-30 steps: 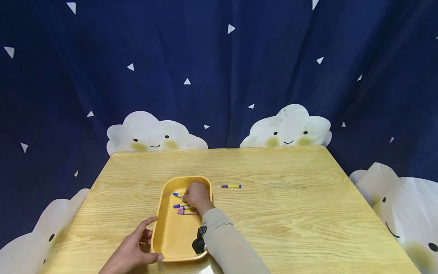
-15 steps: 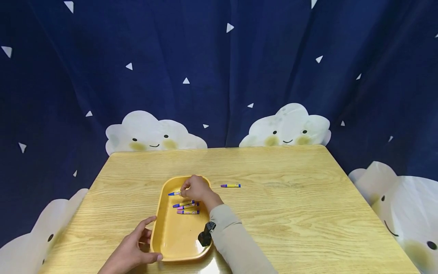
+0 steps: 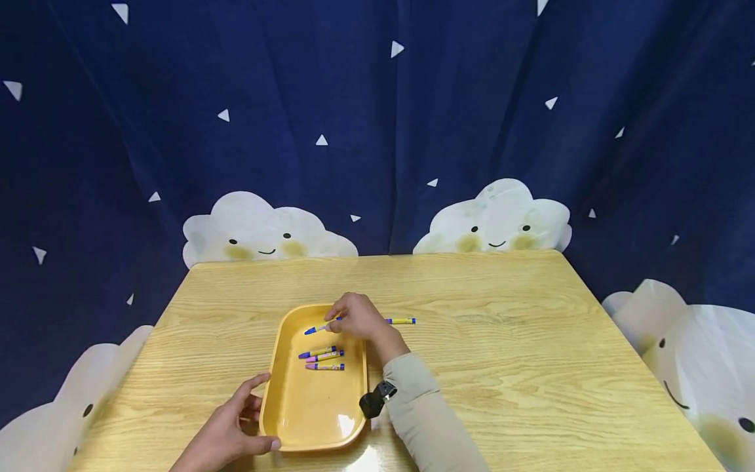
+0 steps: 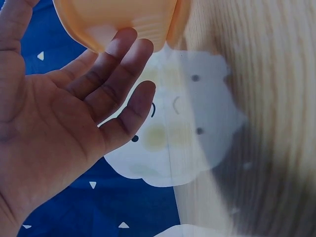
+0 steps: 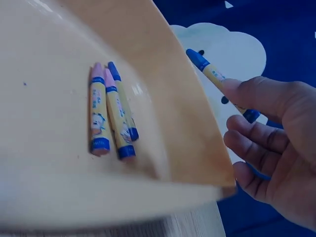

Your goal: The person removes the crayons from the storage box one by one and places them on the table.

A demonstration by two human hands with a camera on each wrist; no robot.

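Note:
Between thumb and fingers, my right hand point(image 3: 358, 317) pinches a blue crayon point(image 5: 212, 71) with a yellow wrapper, its blue tip pointing left. It is raised over the far right part of a yellow plastic tray point(image 3: 312, 413). On the tray's floor, 3 crayons lie side by side: a pink crayon point(image 5: 99, 111), a second pink crayon point(image 5: 116, 111) and a darker blue-tipped crayon point(image 5: 129, 113). At the tray's near left corner, my left hand point(image 3: 227, 423) rests with spread, relaxed fingers along the outer side and the thumb at the front rim.
Just right of the tray, another crayon point(image 3: 404, 321) lies on the wooden table point(image 3: 501, 367), partly covered by my right hand in the head view. A dark blue curtain point(image 3: 366, 98) with white clouds hangs behind the table.
My right hand has lifted the blue crayon from the tray's floor and moved right toward the tray's far right rim. The left hand and the tray have stayed put.

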